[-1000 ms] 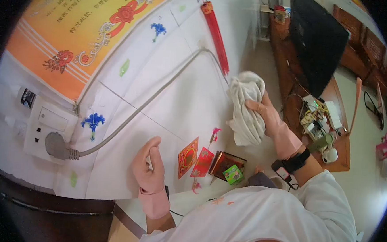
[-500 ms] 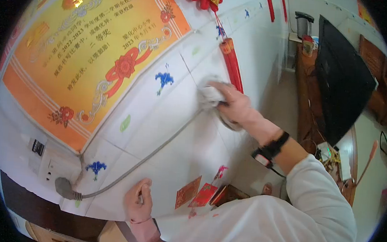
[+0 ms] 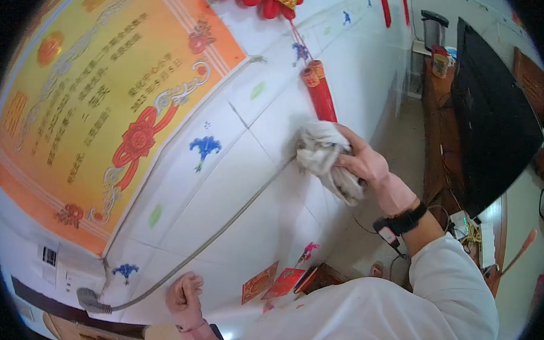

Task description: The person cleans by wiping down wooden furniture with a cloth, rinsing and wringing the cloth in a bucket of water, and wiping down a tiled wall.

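Note:
My right hand (image 3: 367, 164) is closed on a bunched white cloth (image 3: 324, 149) with greyish stains, which lies against the white tiled wall. Just above the cloth hangs a red firecracker ornament (image 3: 321, 93), its lower end hidden behind my fingers and the cloth. A grey power cord (image 3: 218, 232) runs taut across the tiles from a plug (image 3: 91, 300) at the socket to the cloth, where its far end is hidden. Low on the picture, my left hand (image 3: 184, 297) has its fingers curled in beside the wall and the cord, with nothing visible in them.
A yellow and orange certificate (image 3: 101, 110) covers the upper left wall. Red envelopes (image 3: 284, 283) are near the bottom middle. To the right, a wooden cabinet (image 3: 436, 111) bears a black television (image 3: 493, 121) and an electric kettle (image 3: 434, 31).
My right hand has shifted slightly right and down in the picture, and more of the cloth shows. My left hand appears a little lower and stays curled. The whole view has tilted.

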{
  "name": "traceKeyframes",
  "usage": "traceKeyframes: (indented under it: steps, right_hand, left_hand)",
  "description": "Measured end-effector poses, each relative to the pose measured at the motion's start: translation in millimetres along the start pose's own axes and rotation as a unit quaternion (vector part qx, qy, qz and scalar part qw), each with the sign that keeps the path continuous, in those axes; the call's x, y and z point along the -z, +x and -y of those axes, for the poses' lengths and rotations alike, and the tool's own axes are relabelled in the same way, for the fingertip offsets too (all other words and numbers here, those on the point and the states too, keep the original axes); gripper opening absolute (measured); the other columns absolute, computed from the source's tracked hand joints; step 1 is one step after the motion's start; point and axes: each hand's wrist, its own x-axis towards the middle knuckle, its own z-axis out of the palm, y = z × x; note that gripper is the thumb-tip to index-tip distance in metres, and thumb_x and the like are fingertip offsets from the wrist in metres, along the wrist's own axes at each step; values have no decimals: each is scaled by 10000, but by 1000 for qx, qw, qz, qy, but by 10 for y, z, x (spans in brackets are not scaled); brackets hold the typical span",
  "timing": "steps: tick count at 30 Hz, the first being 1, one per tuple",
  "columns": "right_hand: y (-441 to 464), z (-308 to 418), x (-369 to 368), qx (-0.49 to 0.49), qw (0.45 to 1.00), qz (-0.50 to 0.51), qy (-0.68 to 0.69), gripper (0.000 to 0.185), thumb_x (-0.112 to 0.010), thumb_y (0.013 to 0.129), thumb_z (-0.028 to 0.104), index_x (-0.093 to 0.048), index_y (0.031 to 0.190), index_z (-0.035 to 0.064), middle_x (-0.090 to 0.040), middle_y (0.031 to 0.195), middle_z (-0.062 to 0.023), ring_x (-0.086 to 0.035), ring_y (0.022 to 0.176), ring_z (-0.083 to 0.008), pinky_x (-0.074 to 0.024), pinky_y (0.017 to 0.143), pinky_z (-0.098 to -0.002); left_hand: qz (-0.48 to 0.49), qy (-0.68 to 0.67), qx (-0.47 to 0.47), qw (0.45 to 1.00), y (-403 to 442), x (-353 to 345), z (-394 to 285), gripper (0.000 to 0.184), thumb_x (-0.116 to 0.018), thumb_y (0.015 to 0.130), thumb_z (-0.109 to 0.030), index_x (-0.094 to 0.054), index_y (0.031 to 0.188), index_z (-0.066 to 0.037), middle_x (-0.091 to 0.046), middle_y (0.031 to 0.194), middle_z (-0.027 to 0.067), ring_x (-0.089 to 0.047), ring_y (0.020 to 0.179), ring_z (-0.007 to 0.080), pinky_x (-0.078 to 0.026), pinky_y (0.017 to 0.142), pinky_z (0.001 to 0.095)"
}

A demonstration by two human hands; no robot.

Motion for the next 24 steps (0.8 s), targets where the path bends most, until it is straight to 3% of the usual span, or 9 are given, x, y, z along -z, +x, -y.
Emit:
traceKeyframes:
  steps: [4,7,12,16,17,19,22,23,24]
  right_hand:
    - [-287,-101,270,-103,939,-169,281,581,-675,822,29,-443,1353,75,-580,1224,-90,-560,1121,-237,-472,964,-356]
    - [-215,-77,521,-86,925,-287,235,589,-679,801,42,-449,1342,62,-578,1217,-106,-570,1101,-237,-480,946,-366]
    - [384,-144,1141,34,937,-341,72,641,-690,784,113,-417,1363,85,-574,1210,-114,-566,1090,-232,-473,931,-363]
    - [1239,16,1168,157,940,-300,55,734,-706,787,185,-335,1415,99,-518,1285,-132,-531,1133,-230,-448,963,-366]
    - [1428,-93,1061,185,935,-299,45,737,-684,793,192,-322,1429,105,-488,1320,-189,-512,1172,-301,-402,1017,-417]
    - [1676,-401,1012,239,870,-298,-311,744,-659,796,190,-305,1446,114,-453,1345,-247,-455,1237,-374,-339,1068,-444]
    - [1873,-949,1134,247,912,-291,-150,692,-627,817,205,-331,1435,107,-435,1359,-252,-433,1255,-392,-321,1083,-433]
    - [1887,-1232,1230,161,930,-324,-66,678,-626,826,210,-336,1429,99,-435,1362,-242,-442,1246,-388,-319,1085,-428]
    - [1804,-1550,1316,68,935,-348,20,664,-624,835,215,-342,1423,90,-435,1365,-232,-450,1238,-384,-317,1087,-423]
  left_hand:
    - [-18,18,18,1000,-15,-58,-54,262,-567,938,-205,-629,983,45,-665,775,122,-640,697,146,-500,605,234]
    - [-13,16,2,1000,27,-12,21,292,-584,926,-234,-626,1004,44,-670,771,136,-652,708,158,-504,602,232]
    - [-64,3,-21,998,17,-80,197,297,-560,939,-259,-608,916,34,-643,723,123,-586,585,149,-451,509,233]
    - [43,275,-109,954,73,-444,-134,263,-556,928,-226,-617,797,-7,-634,656,104,-556,551,148,-420,482,271]
    - [53,258,-49,964,126,-627,-188,261,-542,934,-237,-625,798,-29,-639,664,101,-553,537,167,-429,498,284]
    - [76,224,79,968,182,-915,-218,266,-515,944,-259,-641,801,-73,-649,679,93,-547,511,205,-448,531,309]
    - [109,241,92,960,351,-984,-221,244,-614,913,-213,-682,824,3,-659,707,109,-565,601,141,-450,546,297]
    - [108,196,24,974,336,-887,-85,271,-611,913,-195,-670,742,7,-635,633,81,-517,524,126,-408,490,270]
    - [92,212,58,971,356,-967,-244,259,-618,908,-192,-673,755,10,-638,637,86,-525,524,132,-412,492,270]
